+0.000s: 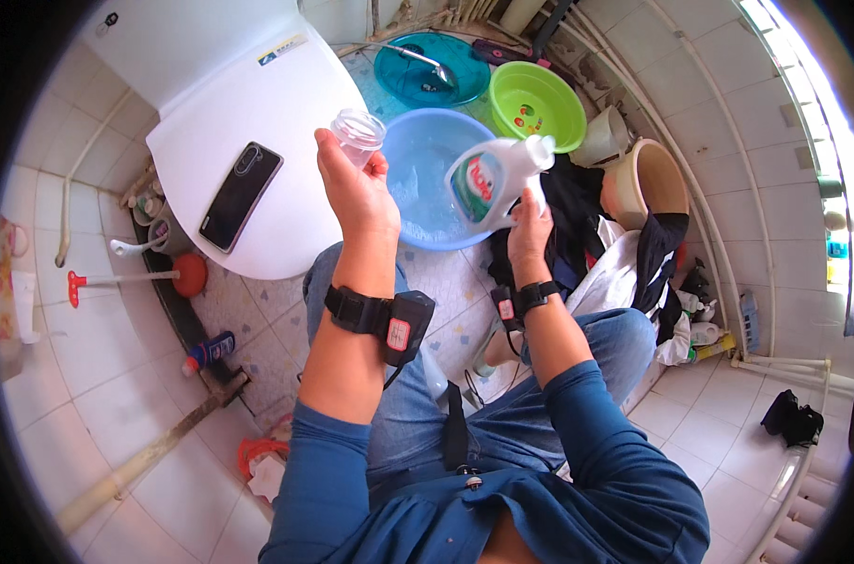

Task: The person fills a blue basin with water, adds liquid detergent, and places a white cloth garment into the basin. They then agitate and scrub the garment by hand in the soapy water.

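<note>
Between the thumb and fingers of my left hand (356, 187) is a clear plastic cap (358, 130), raised above the left rim of a blue plastic basin (420, 169). My right hand (529, 229) grips the handle of a white detergent bottle (494, 180) with a green and red label. The bottle tilts over the basin's right side, its uncapped-looking spout (540, 151) pointing up and to the right, apart from the cap. Water with some foam lies in the basin, which sits on the tiled floor in front of my knees.
A black phone (241, 197) lies on the white toilet lid (293, 134). Behind the basin are a teal basin (399, 77) with a shower head and a green basin (504, 88). Piled clothes (610, 264) and a beige bucket (621, 176) are at right; a plunger (189, 275) stands left.
</note>
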`<state>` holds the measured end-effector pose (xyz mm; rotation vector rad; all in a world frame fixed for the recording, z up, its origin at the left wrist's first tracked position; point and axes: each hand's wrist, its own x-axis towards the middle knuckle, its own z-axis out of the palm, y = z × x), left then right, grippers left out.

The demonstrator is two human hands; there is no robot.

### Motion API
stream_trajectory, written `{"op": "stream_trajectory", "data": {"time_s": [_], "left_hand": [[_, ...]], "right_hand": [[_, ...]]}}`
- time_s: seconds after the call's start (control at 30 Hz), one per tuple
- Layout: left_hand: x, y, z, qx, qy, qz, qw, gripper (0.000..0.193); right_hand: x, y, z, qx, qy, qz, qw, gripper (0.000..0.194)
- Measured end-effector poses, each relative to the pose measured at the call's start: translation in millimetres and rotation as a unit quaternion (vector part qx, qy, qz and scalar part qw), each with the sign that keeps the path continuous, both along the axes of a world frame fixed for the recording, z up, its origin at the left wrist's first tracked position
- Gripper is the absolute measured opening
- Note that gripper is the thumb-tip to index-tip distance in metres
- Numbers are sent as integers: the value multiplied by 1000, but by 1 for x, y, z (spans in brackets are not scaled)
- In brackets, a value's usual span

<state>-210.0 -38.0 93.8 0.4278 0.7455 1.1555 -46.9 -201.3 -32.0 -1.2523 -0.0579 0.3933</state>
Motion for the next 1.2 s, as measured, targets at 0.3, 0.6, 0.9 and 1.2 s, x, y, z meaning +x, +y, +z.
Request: {"op": "stream_trajectory", "data": {"time_s": [0.3,0.6,0.9,1.2], "left_hand": [[0,2,-4,5,-1,-1,1000,46],[1,0,-2,-20,-11,-1,1000,40],[2,1,-2,-16,1,11,1000,46],[1,3,-6,-5,-8,-3,1000,46]], "right_hand": [[-1,-3,-15,-80,-4,47,996,21],[-10,5,-2,46,49,9,998,21],[19,9,40,275,257,80,923,42],[8,14,48,248,229,83,938,34]]}}
